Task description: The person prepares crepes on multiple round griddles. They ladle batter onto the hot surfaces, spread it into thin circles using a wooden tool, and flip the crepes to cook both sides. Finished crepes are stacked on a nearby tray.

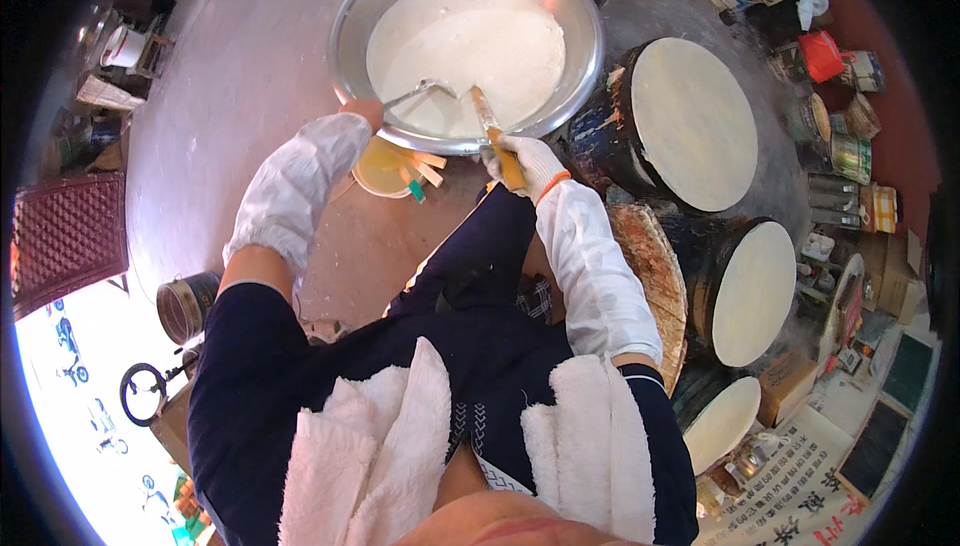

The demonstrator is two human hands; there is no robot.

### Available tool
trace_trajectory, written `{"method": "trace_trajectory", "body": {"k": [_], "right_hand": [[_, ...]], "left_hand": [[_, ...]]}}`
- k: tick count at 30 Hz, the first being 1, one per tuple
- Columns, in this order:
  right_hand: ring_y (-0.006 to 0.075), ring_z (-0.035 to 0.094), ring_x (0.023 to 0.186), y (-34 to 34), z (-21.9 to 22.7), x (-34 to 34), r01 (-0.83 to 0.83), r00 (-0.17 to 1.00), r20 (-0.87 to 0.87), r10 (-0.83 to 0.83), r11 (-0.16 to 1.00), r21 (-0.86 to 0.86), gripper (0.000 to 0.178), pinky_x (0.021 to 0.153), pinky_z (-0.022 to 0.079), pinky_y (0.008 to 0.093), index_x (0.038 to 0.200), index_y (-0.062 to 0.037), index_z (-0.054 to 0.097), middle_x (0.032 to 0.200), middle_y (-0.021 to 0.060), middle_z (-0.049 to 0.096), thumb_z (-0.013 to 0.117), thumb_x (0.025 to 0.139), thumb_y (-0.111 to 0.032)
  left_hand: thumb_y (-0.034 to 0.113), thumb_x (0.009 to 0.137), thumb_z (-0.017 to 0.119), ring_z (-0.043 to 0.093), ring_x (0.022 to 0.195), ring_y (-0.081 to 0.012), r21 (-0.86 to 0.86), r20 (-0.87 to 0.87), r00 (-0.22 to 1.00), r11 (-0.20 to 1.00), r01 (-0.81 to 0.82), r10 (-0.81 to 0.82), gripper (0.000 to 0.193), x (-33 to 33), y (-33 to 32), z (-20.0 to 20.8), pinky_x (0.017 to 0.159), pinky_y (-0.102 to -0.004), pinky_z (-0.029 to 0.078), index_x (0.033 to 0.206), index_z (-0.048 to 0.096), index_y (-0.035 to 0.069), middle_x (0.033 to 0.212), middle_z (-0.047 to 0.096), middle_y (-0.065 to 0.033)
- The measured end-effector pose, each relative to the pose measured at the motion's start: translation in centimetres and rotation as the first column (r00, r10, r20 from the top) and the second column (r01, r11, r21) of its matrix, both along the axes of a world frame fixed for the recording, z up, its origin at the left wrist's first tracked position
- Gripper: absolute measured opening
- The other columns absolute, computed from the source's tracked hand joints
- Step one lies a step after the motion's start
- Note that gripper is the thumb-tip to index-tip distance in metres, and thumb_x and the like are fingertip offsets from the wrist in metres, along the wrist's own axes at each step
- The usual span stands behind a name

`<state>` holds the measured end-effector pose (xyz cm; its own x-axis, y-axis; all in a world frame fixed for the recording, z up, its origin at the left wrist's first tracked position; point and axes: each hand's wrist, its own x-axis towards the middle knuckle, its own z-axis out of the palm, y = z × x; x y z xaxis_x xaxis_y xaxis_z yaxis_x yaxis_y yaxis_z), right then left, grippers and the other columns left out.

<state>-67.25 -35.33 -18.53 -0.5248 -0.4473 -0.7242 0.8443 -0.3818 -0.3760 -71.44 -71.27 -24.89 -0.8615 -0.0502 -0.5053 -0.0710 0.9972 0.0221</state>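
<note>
A wide steel basin [345, 21] holds creamy white batter [475, 41]. At its near left rim, my bare left hand [367, 114] is closed on the handle of a metal ladle [425, 89], whose head rests at the batter. My right hand [528, 164], in a white glove with an orange cuff, grips a flat tool with a yellow wooden handle [509, 168]. This tool's far end reaches over the batter, and I cannot tell whether it is a scraper or a brush. White sleeve covers are on both forearms.
Right of the basin stand drum stoves topped by pale round griddles [695, 126], [755, 293], [722, 426]. A rough brown round board [648, 281] stands beside my right arm. Below the basin is a yellow tub [378, 174] with wooden-handled tools. A metal bucket [185, 308] stands at left.
</note>
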Motion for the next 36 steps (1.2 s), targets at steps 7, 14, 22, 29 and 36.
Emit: {"method": "trace_trajectory", "body": {"k": [7,14,22,29,36], "right_hand": [[0.0118,0.050,0.054,6.8,9.7,3.1,-0.292,0.867,-0.183,0.463,0.770,0.568,0.038,0.047,0.042,0.0283,0.135,-0.0092,0.056,0.076,0.0047,0.058,0.055,0.098,-0.016],[0.0117,0.057,0.054,9.4,15.3,6.8,-0.020,0.591,-0.380,0.712,0.484,0.875,0.046,0.052,0.047,0.0285,0.144,-0.0123,0.051,0.072,0.0052,0.061,0.052,0.097,-0.015],[0.0125,0.057,0.054,5.0,11.1,1.2,-0.331,0.545,-0.263,0.796,0.493,0.805,0.055,0.050,0.048,0.0283,0.153,-0.0147,0.040,0.072,0.0037,0.060,0.049,0.098,-0.015],[0.0157,0.058,0.052,0.2,8.3,-4.6,-0.537,0.432,-0.115,0.894,0.358,0.764,0.046,0.045,0.047,0.0318,0.145,-0.0124,0.047,0.070,0.0064,0.060,0.047,0.099,-0.013],[0.0125,0.053,0.050,1.7,11.0,-6.1,-0.720,0.517,0.085,0.852,0.379,0.581,0.040,0.044,0.044,0.0279,0.136,-0.0074,0.053,0.080,0.0069,0.062,0.053,0.097,-0.016]], "left_hand": [[0.032,0.096,0.054,0.065,0.111,-0.0379,0.165,-0.002,0.979,0.966,-0.199,0.202,0.042,3.5,1.1,0.8,0.095,-0.0467,0.050,0.130,0.056,0.009,0.121,0.068,-0.0172],[0.030,0.102,0.048,0.065,0.101,-0.0419,0.257,-0.209,0.978,0.965,0.054,0.001,0.030,7.9,0.1,12.8,0.087,-0.0510,0.051,0.120,0.059,0.008,0.109,0.069,-0.0189],[0.022,0.097,0.052,0.066,0.105,-0.0384,-0.014,-0.186,0.981,0.998,0.061,-0.062,0.026,0.1,-1.3,-0.8,0.091,-0.0495,0.052,0.110,0.067,0.006,0.111,0.069,-0.0183],[0.022,0.096,0.052,0.068,0.068,-0.0336,0.144,0.306,0.858,0.910,0.388,-0.414,0.026,-3.7,-3.0,-6.1,0.062,-0.0462,0.055,0.102,0.069,0.002,0.079,0.068,-0.0169],[0.029,0.100,0.048,0.046,0.040,-0.0144,0.349,0.728,0.651,0.703,-0.620,0.213,0.033,-1.5,0.7,0.5,0.034,-0.0302,0.036,0.076,0.055,0.008,0.056,0.048,-0.0035]]}}
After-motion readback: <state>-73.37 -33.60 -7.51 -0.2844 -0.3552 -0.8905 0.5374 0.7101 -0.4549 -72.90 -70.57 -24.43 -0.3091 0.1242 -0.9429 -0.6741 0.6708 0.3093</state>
